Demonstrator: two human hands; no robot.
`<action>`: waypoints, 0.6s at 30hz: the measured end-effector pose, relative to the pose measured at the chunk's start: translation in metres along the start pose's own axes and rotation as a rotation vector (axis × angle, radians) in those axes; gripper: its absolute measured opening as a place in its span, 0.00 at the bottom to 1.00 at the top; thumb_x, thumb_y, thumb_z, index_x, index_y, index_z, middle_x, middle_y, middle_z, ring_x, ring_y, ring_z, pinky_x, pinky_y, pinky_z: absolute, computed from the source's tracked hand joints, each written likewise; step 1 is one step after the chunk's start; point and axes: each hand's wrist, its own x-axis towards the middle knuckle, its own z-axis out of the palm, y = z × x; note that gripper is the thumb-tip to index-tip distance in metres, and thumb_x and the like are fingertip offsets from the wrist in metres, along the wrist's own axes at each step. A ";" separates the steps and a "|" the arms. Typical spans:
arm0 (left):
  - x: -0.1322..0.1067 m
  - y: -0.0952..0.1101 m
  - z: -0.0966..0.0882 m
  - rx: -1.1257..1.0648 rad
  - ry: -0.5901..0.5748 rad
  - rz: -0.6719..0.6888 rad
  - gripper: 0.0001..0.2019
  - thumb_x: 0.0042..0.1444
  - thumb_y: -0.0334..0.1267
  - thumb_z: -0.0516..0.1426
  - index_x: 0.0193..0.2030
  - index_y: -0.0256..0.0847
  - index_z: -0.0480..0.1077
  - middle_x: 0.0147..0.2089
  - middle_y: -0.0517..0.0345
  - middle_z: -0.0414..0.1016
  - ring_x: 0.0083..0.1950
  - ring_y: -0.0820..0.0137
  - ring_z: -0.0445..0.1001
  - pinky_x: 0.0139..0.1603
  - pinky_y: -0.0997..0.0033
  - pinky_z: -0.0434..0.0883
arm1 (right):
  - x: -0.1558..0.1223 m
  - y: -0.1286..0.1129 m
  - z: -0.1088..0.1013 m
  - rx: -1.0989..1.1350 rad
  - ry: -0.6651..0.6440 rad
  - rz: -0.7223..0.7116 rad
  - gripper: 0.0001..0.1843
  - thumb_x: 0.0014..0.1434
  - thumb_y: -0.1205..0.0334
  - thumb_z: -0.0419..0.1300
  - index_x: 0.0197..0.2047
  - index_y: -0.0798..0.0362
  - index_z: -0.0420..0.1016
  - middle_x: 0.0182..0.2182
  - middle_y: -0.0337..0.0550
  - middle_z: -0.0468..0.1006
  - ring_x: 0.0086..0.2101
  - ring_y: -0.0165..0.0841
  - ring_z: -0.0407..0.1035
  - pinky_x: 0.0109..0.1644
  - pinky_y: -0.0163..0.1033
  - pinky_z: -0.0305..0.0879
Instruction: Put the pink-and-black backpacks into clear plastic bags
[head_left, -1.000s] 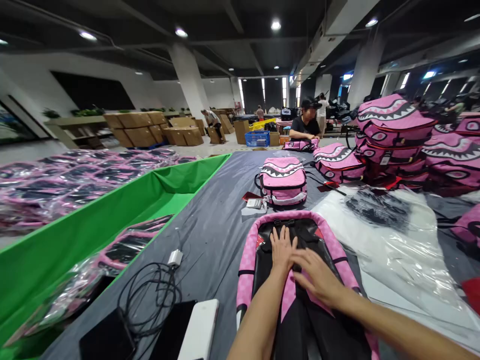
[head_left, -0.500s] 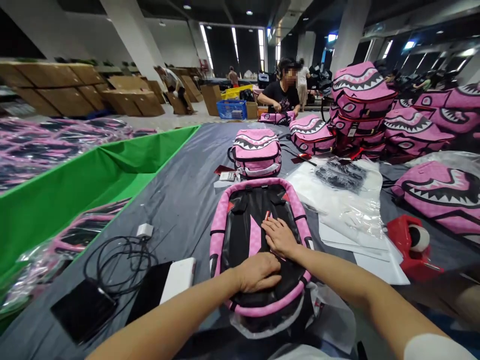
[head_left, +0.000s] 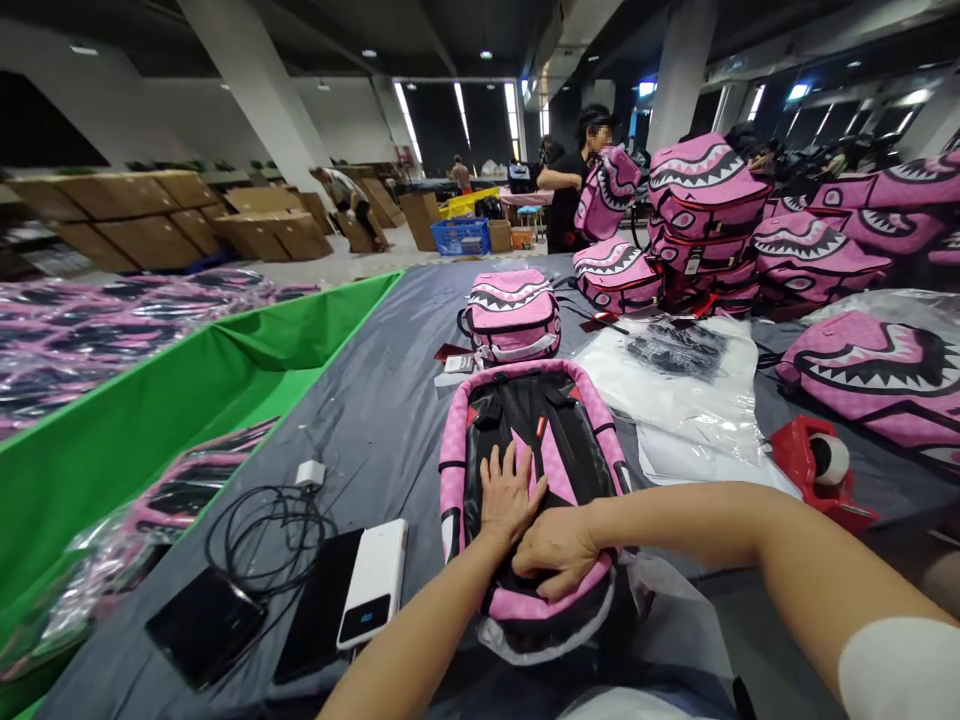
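Observation:
A pink and black backpack [head_left: 553, 460] lies in front of me with its back panel and straps facing up. Clear plastic [head_left: 525, 645] shows under its near end. My left hand [head_left: 508, 500] rests flat on the dark panel, fingers spread and pointing away from me. Lower and to its right, my right hand [head_left: 559, 550] presses on the near part of the panel, its fingers bent down and its thumb apart. Neither hand has anything lifted. Just beyond stands another pink backpack [head_left: 514, 305] with a shark-mouth print and a hang tag [head_left: 459, 363].
White plastic bags [head_left: 675, 370] and a red tape dispenser [head_left: 814, 470] lie to the right, near stacked pink backpacks [head_left: 709, 190]. On the left are a white power bank [head_left: 373, 580], black cables [head_left: 262, 530] and a green-walled bin [head_left: 225, 370]. A co-worker [head_left: 574, 190] holds a backpack across the table.
My left hand has moved up the panel and spread its fingers; my right hand has come down toward the near end. The co-worker has lifted a backpack off the table.

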 end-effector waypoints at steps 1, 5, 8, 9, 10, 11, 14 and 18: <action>0.000 0.000 0.001 0.019 0.026 -0.054 0.29 0.63 0.48 0.56 0.67 0.36 0.67 0.69 0.35 0.65 0.72 0.35 0.55 0.70 0.27 0.51 | 0.002 0.002 0.008 -0.002 0.016 0.000 0.10 0.59 0.53 0.65 0.35 0.48 0.70 0.32 0.39 0.79 0.33 0.35 0.71 0.35 0.38 0.64; 0.005 -0.003 0.007 0.051 0.092 -0.209 0.27 0.65 0.48 0.54 0.66 0.35 0.69 0.68 0.36 0.67 0.72 0.39 0.57 0.69 0.31 0.55 | 0.005 0.022 0.043 -0.090 0.113 -0.019 0.10 0.59 0.56 0.65 0.31 0.48 0.68 0.30 0.37 0.77 0.33 0.32 0.71 0.35 0.36 0.64; 0.012 -0.003 0.006 0.107 0.094 -0.268 0.30 0.64 0.50 0.54 0.69 0.39 0.65 0.70 0.38 0.65 0.72 0.37 0.56 0.68 0.28 0.55 | 0.006 0.036 0.057 -0.201 0.152 0.000 0.09 0.57 0.59 0.64 0.30 0.49 0.67 0.28 0.36 0.76 0.31 0.31 0.70 0.33 0.36 0.62; 0.013 -0.002 0.005 0.134 0.066 -0.270 0.30 0.64 0.51 0.55 0.71 0.42 0.64 0.71 0.39 0.63 0.73 0.38 0.55 0.68 0.28 0.54 | 0.006 0.038 0.058 -0.240 0.166 0.015 0.09 0.57 0.58 0.64 0.30 0.49 0.68 0.27 0.36 0.76 0.30 0.31 0.70 0.33 0.36 0.62; 0.013 0.001 0.004 0.164 0.034 -0.273 0.31 0.64 0.52 0.55 0.72 0.45 0.62 0.73 0.41 0.62 0.74 0.38 0.54 0.69 0.29 0.54 | 0.005 0.038 0.059 -0.281 0.188 0.037 0.09 0.57 0.58 0.64 0.30 0.49 0.68 0.27 0.36 0.76 0.30 0.31 0.69 0.33 0.37 0.62; 0.011 0.004 0.002 0.198 0.002 -0.279 0.31 0.65 0.52 0.55 0.72 0.47 0.61 0.74 0.42 0.60 0.75 0.39 0.53 0.70 0.30 0.53 | 0.004 0.036 0.059 -0.317 0.219 0.063 0.09 0.57 0.59 0.64 0.29 0.49 0.68 0.26 0.36 0.76 0.29 0.31 0.69 0.33 0.37 0.62; -0.006 0.018 0.002 0.295 -0.072 -0.299 0.31 0.65 0.52 0.55 0.73 0.51 0.59 0.75 0.44 0.57 0.75 0.39 0.52 0.70 0.34 0.54 | 0.000 0.025 0.052 -0.389 0.371 0.115 0.09 0.58 0.56 0.62 0.29 0.50 0.70 0.26 0.37 0.76 0.28 0.32 0.69 0.34 0.38 0.63; -0.044 0.030 -0.001 0.294 -0.177 -0.262 0.31 0.64 0.46 0.58 0.72 0.52 0.59 0.77 0.46 0.53 0.76 0.41 0.50 0.71 0.39 0.55 | -0.015 0.027 0.020 -0.428 0.548 0.228 0.09 0.62 0.55 0.58 0.39 0.51 0.76 0.36 0.43 0.80 0.37 0.35 0.72 0.46 0.42 0.66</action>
